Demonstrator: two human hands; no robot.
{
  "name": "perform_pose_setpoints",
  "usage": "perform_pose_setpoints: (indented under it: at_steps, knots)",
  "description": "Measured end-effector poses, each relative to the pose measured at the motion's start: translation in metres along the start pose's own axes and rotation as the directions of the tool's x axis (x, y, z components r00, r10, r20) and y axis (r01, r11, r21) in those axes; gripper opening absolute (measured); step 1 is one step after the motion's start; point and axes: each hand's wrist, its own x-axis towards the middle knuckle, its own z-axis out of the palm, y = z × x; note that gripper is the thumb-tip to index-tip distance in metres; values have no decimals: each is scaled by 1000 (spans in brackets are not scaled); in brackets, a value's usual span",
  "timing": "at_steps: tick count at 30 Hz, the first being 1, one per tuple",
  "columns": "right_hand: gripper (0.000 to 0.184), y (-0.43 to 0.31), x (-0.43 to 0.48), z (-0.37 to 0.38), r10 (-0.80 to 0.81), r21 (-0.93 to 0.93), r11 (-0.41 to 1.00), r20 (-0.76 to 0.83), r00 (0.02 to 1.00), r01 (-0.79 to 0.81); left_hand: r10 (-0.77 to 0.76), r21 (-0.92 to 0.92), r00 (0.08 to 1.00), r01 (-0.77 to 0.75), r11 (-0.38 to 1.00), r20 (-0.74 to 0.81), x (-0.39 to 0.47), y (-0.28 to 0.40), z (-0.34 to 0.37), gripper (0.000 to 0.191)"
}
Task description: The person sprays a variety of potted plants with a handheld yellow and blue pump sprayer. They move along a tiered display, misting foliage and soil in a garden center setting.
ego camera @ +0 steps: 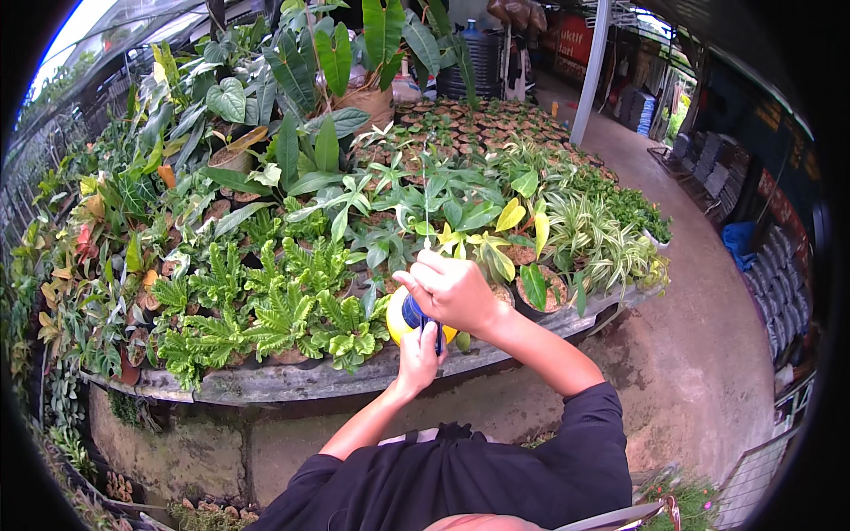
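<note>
Out over the plant bench I hold a yellow and blue sprayer bottle (400,323). My left hand (418,355) grips its dark blue handle (439,340). My right hand (458,292) is closed over the top of the sprayer, with the thumb pointing left; the part under its fingers is hidden. A thin stream of water (426,199) runs from just beyond the right fist towards the green-leaved plants (458,192). Left of the bottle stand bright green ferns with wavy fronds (285,318). Yellow-leaved potted plants (511,216) grow just beyond my right hand.
The bench's grey edge (279,388) runs in front of me. Striped grassy plants (591,219) stand at its right end, small pots (465,123) in rows at the back. A metal post (591,73) rises beside the concrete path (671,332). Dark stacks (783,285) line the right side.
</note>
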Motion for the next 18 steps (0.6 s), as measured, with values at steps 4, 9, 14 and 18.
perform_pose_setpoints:
  at_steps: [4,9,14,18]
  knots:
    - [23,-26,48,-45,-7,6,1000,-143,990,8,0,4,999,0,1000,-43,-1,-2,-5,42]
    - [21,-27,20,-7,27,5,1000,-86,996,-26,57,6,998,-56,998,-5,0,12,-9,36]
    - [22,-19,-11,32,80,63,995,43,996,-82,105,29,994,-106,994,23,-6,7,-18,35]
    - [19,-20,-3,19,113,92,987,155,981,-128,160,-7,986,-161,987,-43,-1,15,-24,34]
